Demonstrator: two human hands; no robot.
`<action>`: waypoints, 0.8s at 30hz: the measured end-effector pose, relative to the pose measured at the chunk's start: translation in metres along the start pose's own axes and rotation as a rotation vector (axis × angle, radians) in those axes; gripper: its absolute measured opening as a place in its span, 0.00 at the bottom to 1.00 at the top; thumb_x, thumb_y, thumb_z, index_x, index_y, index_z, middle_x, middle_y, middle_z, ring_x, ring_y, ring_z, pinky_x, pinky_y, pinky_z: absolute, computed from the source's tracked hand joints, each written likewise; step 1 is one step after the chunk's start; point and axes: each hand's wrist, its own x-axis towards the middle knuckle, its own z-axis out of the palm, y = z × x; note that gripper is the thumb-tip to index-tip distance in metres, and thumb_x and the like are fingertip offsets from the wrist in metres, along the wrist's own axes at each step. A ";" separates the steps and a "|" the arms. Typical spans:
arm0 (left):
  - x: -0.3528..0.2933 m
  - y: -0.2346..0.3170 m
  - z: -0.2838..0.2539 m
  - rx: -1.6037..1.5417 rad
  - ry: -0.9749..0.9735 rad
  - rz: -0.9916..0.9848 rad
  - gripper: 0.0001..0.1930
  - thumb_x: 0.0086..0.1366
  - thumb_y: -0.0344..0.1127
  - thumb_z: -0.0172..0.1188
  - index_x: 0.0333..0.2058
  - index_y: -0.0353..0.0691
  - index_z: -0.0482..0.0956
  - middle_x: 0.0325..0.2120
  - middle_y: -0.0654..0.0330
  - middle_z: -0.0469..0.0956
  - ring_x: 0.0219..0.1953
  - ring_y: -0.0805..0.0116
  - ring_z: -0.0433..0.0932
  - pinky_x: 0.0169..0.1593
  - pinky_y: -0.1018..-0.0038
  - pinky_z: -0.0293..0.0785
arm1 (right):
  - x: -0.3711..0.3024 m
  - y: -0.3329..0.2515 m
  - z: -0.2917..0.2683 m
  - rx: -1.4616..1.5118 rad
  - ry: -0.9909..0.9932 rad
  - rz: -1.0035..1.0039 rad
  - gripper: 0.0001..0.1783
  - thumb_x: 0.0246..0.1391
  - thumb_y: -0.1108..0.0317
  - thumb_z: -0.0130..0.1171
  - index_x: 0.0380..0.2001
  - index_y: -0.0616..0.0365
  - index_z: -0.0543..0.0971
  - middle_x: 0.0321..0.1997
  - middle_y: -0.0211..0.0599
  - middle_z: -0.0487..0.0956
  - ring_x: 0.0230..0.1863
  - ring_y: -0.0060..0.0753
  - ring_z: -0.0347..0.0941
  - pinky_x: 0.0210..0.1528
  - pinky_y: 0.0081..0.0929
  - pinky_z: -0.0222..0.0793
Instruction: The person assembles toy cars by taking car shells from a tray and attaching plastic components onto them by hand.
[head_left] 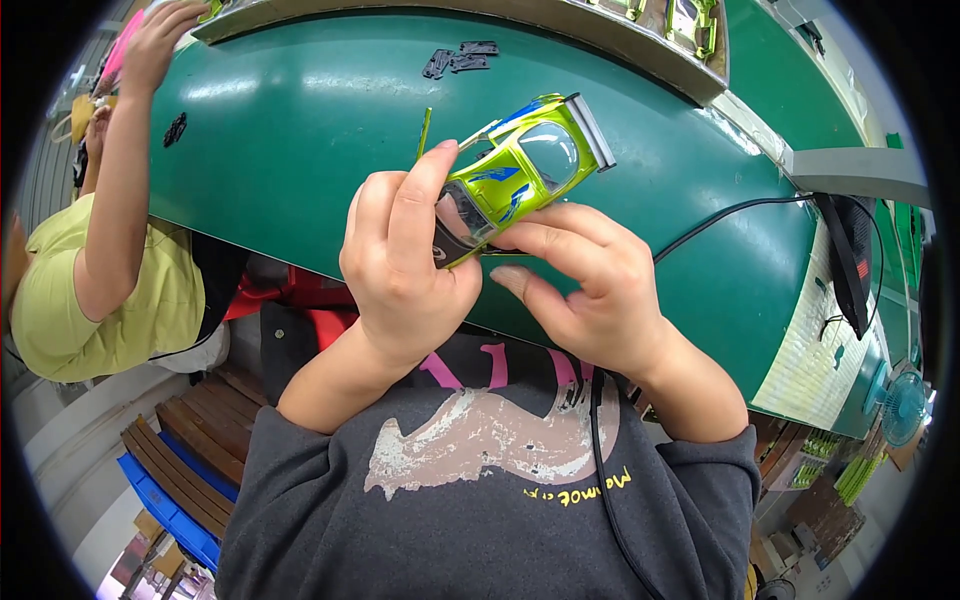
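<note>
A lime-green toy car (497, 186) with blue markings, clear windows and a dark front end is held above the table, its grey rear wing pointing to the far right. My left hand (405, 240) grips the car's front and left side, the index finger near an opened door (424, 132) that sticks out. My right hand (585, 265) holds the car's right side with its fingers, partly hidden behind the body. The right thumb is held a little apart, below the car.
Black plastic parts (460, 60) lie on the green table (330, 120), with another dark part (175, 129) at the left. A long tray (480, 12) holding green car bodies spans the far edge. A co-worker's arm (118, 190) reaches over at left. A black cable (720, 213) crosses the right side.
</note>
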 end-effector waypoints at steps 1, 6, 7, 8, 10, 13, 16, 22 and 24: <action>0.000 0.001 -0.001 -0.009 -0.013 -0.020 0.28 0.44 0.16 0.60 0.49 0.37 0.77 0.31 0.55 0.72 0.30 0.56 0.74 0.34 0.65 0.72 | 0.002 0.001 0.003 -0.049 0.053 -0.064 0.16 0.38 0.74 0.70 0.35 0.59 0.82 0.35 0.39 0.81 0.36 0.43 0.80 0.37 0.34 0.77; 0.001 0.003 0.001 -0.059 -0.026 -0.064 0.29 0.44 0.16 0.60 0.49 0.38 0.76 0.31 0.54 0.72 0.31 0.55 0.74 0.34 0.65 0.72 | 0.002 0.004 0.006 -0.123 0.094 -0.144 0.15 0.37 0.76 0.70 0.33 0.60 0.82 0.31 0.38 0.82 0.32 0.40 0.80 0.33 0.32 0.76; 0.000 0.003 0.002 -0.064 -0.027 -0.077 0.29 0.43 0.16 0.60 0.49 0.38 0.76 0.32 0.54 0.72 0.31 0.55 0.74 0.35 0.65 0.72 | 0.002 0.004 0.006 -0.136 0.104 -0.153 0.15 0.36 0.77 0.72 0.33 0.61 0.82 0.31 0.39 0.82 0.31 0.40 0.80 0.33 0.30 0.75; 0.000 0.003 0.002 -0.065 -0.027 -0.077 0.29 0.43 0.16 0.60 0.49 0.38 0.76 0.32 0.54 0.72 0.31 0.55 0.74 0.35 0.65 0.72 | 0.002 0.004 0.005 -0.136 0.104 -0.153 0.15 0.36 0.77 0.72 0.33 0.61 0.82 0.31 0.39 0.82 0.31 0.40 0.80 0.33 0.30 0.75; 0.000 0.005 0.000 -0.090 -0.042 -0.103 0.29 0.43 0.17 0.61 0.49 0.38 0.76 0.32 0.54 0.72 0.31 0.55 0.75 0.35 0.65 0.73 | 0.002 0.003 0.003 -0.129 0.106 -0.194 0.14 0.36 0.77 0.71 0.32 0.61 0.82 0.30 0.39 0.82 0.30 0.40 0.80 0.32 0.31 0.75; 0.001 0.009 -0.001 -0.117 -0.070 -0.133 0.29 0.43 0.18 0.62 0.49 0.38 0.76 0.32 0.54 0.73 0.31 0.55 0.75 0.35 0.65 0.73 | 0.000 0.005 0.006 -0.115 0.129 -0.213 0.13 0.37 0.77 0.71 0.31 0.62 0.82 0.30 0.39 0.82 0.30 0.40 0.79 0.31 0.31 0.74; 0.003 0.006 0.001 -0.120 -0.075 -0.161 0.29 0.43 0.18 0.62 0.49 0.38 0.76 0.31 0.54 0.73 0.31 0.54 0.75 0.35 0.64 0.73 | 0.002 0.011 0.011 -0.118 0.170 -0.187 0.12 0.38 0.75 0.69 0.31 0.60 0.82 0.29 0.35 0.80 0.28 0.39 0.78 0.29 0.31 0.74; 0.006 0.010 -0.005 -0.072 -0.163 -0.135 0.32 0.42 0.20 0.63 0.53 0.37 0.74 0.40 0.49 0.70 0.39 0.51 0.74 0.39 0.65 0.74 | 0.006 0.009 0.000 -0.104 0.173 -0.121 0.11 0.38 0.76 0.69 0.31 0.58 0.83 0.28 0.35 0.79 0.28 0.39 0.76 0.29 0.33 0.71; 0.006 0.009 -0.012 -0.047 -0.232 -0.135 0.33 0.44 0.21 0.66 0.54 0.37 0.74 0.49 0.44 0.66 0.48 0.48 0.72 0.43 0.64 0.75 | 0.008 0.014 -0.004 -0.109 0.170 -0.159 0.12 0.37 0.77 0.68 0.31 0.58 0.83 0.28 0.34 0.79 0.28 0.39 0.76 0.28 0.32 0.71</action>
